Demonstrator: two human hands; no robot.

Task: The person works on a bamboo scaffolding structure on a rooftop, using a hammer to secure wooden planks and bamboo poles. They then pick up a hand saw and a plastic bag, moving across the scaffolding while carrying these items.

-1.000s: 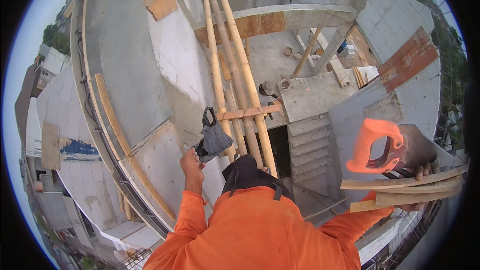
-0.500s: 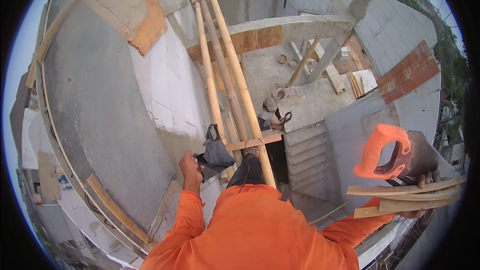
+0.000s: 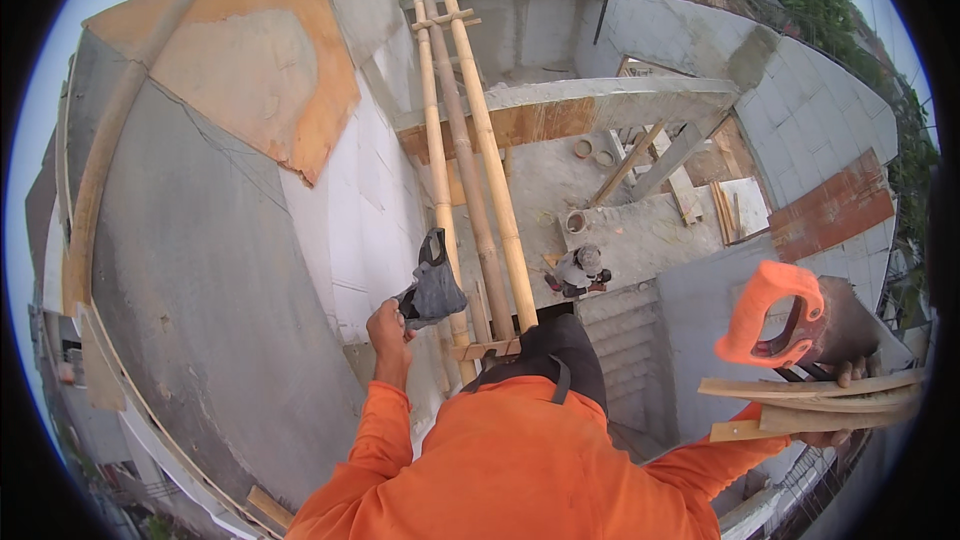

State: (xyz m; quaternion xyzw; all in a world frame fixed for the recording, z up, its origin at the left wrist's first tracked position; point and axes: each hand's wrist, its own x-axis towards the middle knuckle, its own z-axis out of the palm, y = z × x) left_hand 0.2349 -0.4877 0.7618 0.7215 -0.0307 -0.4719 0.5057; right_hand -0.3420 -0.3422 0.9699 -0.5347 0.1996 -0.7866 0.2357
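My left hand (image 3: 390, 338) is closed on a dark grey bag (image 3: 437, 292) with a looped handle, held out beside the bamboo poles. Out to the right, my right hand (image 3: 848, 370) grips a bundle of wooden strips (image 3: 800, 392) together with a handsaw (image 3: 768, 325). The saw's orange handle points inward over the strips, and its blade runs toward the right rim. Part of this hand is hidden by the wood. Below me, a leg in dark trousers (image 3: 565, 345) is over the bamboo walkway (image 3: 465, 155).
A wooden crosspiece (image 3: 486, 349) ties the poles near my body. On the left lies a curved grey concrete surface (image 3: 200, 270) with a plywood sheet (image 3: 275, 65). Far below, a person in a cap (image 3: 580, 272) is beside concrete stairs (image 3: 615, 345). A concrete beam (image 3: 640, 98) spans ahead.
I have moved forward along the bamboo, and my leg has shifted right. The person below now shows more fully, farther right. Both hands keep their holds.
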